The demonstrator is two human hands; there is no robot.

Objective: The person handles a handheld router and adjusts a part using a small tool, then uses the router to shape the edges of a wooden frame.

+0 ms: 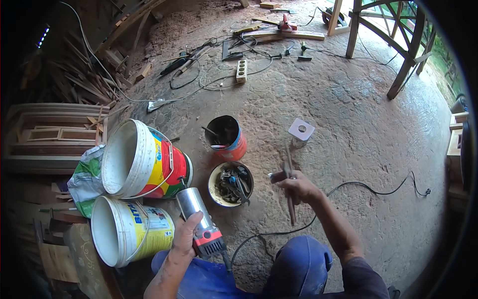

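My left hand (pixel 188 231) is wrapped round a trim router motor (pixel 195 207), a silver cylinder with a red and black end. Its narrow shaft end points up and away, close to the big bucket. In my right hand (pixel 301 187) is a long, brown, rusty-looking hand tool (pixel 292 212) whose exact kind I cannot make out. Beyond that hand, a pale square plate with a round hole (pixel 301 129) sits on a clear base on the floor. Between my hands stands a round tub (pixel 213 192) filled with metal tools and small parts.
An orange-red can (pixel 238 148) holds sticks. Two white buckets (pixel 142 162) lie tilted at the left, beside stacked wood frames (pixel 59 137). A black cord (pixel 358 183) crosses the floor to the right. Farther off are a power strip (pixel 241 71), cables and a wooden trestle (pixel 393 45).
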